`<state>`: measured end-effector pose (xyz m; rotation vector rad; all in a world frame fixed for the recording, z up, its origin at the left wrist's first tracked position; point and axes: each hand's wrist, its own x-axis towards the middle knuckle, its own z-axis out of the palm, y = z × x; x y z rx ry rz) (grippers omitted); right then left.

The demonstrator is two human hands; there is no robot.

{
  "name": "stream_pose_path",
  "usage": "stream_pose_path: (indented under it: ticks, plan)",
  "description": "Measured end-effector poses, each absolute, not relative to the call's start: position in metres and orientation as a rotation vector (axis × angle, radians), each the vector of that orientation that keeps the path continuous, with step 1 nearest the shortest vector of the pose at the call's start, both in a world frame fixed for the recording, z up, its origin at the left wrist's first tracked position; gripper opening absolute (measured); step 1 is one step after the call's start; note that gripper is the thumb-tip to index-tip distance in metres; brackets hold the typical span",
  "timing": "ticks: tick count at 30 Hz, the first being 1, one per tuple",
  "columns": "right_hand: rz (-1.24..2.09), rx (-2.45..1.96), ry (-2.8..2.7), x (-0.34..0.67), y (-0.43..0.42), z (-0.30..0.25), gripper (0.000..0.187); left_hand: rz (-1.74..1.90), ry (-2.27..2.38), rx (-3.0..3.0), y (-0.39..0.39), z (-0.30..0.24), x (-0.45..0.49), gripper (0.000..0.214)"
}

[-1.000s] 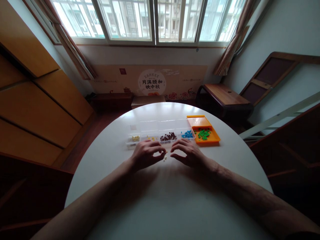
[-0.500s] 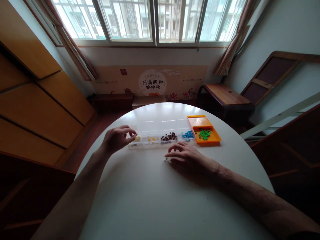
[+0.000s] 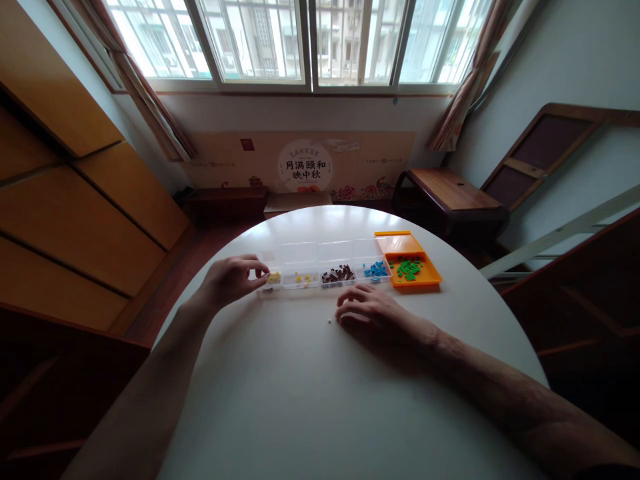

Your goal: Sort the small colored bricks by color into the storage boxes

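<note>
My left hand (image 3: 236, 280) is at the left end of a clear plastic box (image 3: 300, 285). Its thumb and forefinger come together in a pinch beside the small pale yellow pieces (image 3: 275, 277) in the end compartment; whatever lies between the tips is too small to make out. On the table, my right hand (image 3: 377, 312) rests with curled fingers, thumb and forefinger closed together. Anything inside them is hidden. A tiny white piece (image 3: 329, 321) lies just left of those fingertips.
Other compartments hold yellow pieces (image 3: 306, 277), dark brown pieces (image 3: 339, 274) and blue pieces (image 3: 376, 269). At the right end, an orange tray (image 3: 431, 275) carries green pieces (image 3: 409, 269). All stand on a round white table (image 3: 300, 387).
My right fingers have drawn slightly right, away from the tiny white piece, and curled in. My left hand has shifted a little left, uncovering more of the pale yellow pieces.
</note>
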<state>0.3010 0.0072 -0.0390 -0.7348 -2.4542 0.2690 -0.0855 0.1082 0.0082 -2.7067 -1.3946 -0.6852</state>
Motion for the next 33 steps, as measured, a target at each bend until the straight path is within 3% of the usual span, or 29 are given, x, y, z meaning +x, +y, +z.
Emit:
stream_pose_path:
  ticks: [8,15,23,33]
  plan:
    - [0.307,-0.74,-2.42,0.3,0.008,-0.041,0.014,-0.716,-1.334,-2.68,0.105,0.01,-0.08,0.018]
    - [0.302,-0.738,-2.399,0.298,0.009,-0.039,0.01,-0.78,-0.987,-2.806,0.084,0.005,-0.037,0.023]
    - [0.238,-0.725,-2.264,0.298,0.01,-0.041,0.006,-0.92,-0.58,-3.023,0.054,-0.026,0.018,0.018]
    - [0.248,-0.677,-2.254,0.298,0.01,-0.039,0.008,-1.114,-0.46,-2.875,0.046,-0.028,0.03,0.011]
